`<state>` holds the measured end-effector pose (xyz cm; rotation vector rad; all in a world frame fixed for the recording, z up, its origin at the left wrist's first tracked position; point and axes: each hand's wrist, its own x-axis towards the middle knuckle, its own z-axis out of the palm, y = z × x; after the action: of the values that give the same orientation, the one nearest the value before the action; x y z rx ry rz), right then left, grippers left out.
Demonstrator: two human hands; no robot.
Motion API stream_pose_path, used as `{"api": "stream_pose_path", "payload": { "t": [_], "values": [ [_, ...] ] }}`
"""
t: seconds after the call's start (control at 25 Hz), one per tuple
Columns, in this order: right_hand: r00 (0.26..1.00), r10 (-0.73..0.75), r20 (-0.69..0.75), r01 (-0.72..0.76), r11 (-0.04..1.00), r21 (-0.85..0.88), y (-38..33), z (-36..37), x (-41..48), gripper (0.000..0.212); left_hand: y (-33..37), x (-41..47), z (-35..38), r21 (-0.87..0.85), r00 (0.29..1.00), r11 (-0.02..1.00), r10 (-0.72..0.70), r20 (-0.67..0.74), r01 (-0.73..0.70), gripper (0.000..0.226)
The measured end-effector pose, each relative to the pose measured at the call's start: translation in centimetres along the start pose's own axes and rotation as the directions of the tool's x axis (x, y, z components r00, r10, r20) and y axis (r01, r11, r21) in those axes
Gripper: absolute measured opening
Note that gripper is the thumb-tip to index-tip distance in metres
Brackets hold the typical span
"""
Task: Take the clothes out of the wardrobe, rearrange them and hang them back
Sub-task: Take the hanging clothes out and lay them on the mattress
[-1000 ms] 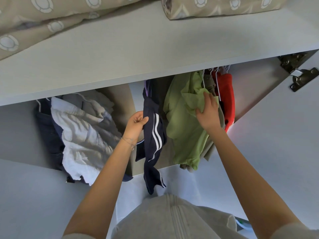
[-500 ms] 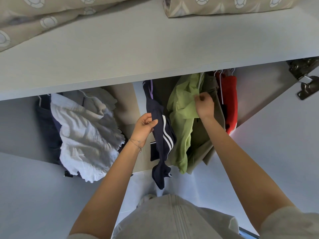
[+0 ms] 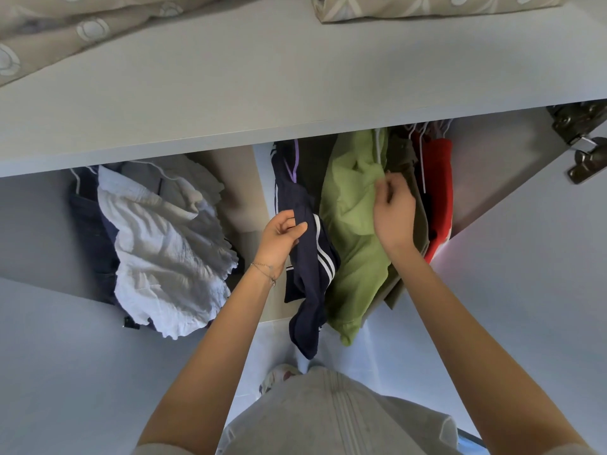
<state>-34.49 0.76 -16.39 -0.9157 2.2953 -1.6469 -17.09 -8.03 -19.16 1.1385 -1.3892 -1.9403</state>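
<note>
Under the wardrobe shelf hang several garments. My left hand grips the left edge of a navy garment with white stripes at the middle. My right hand pinches the fabric of a light green garment just right of it, fingers curled into the cloth. Behind the green one hang an olive-grey garment and a red garment on white hangers. At the left hang a white crinkled garment and a dark blue one.
A grey wardrobe shelf runs across the top, carrying beige patterned bedding and a folded beige bundle. The open door with its metal hinge stands at the right. My grey-clothed legs fill the bottom middle.
My right hand has moved down a little on the green garment and now pinches a fold. My left hand keeps its hold on the navy garment, which has shifted slightly.
</note>
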Motion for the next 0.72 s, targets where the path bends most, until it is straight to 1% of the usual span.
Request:
{"api": "stream_pose_path", "payload": {
  "t": [0.16,0.24,0.36,0.56,0.64,0.72],
  "values": [
    [0.984,0.002,0.179,-0.002,1.0,0.002,0.9,0.6,-4.2,0.016,0.1,-0.9,0.8,0.055,1.0,0.998,0.003,-0.012,-0.002,0.03],
    [0.98,-0.006,0.201,0.01,1.0,-0.02,1.2,1.3,-5.5,0.015,0.2,-1.4,1.3,0.064,1.0,0.998,0.019,-0.008,-0.019,0.029],
    [0.982,0.006,0.19,0.005,0.998,-0.057,1.2,2.0,-7.1,0.015,0.5,-2.1,1.7,0.106,0.999,0.993,0.038,0.032,-0.041,0.028],
    [0.989,0.114,0.098,-0.105,0.99,-0.095,0.2,1.7,-10.2,0.018,1.2,-2.3,1.7,0.174,0.988,0.984,0.0,0.157,-0.028,0.031],
    [0.986,0.163,0.046,-0.158,0.983,-0.093,-0.5,1.4,-11.6,0.02,1.1,-2.4,1.7,0.207,0.964,0.977,-0.007,0.265,-0.049,0.029],
    [0.972,0.235,0.001,-0.234,0.967,-0.102,-1.3,1.0,-13.4,0.023,0.6,-2.5,1.7,0.262,0.913,0.958,-0.001,0.409,-0.117,0.026]
  ]
}}
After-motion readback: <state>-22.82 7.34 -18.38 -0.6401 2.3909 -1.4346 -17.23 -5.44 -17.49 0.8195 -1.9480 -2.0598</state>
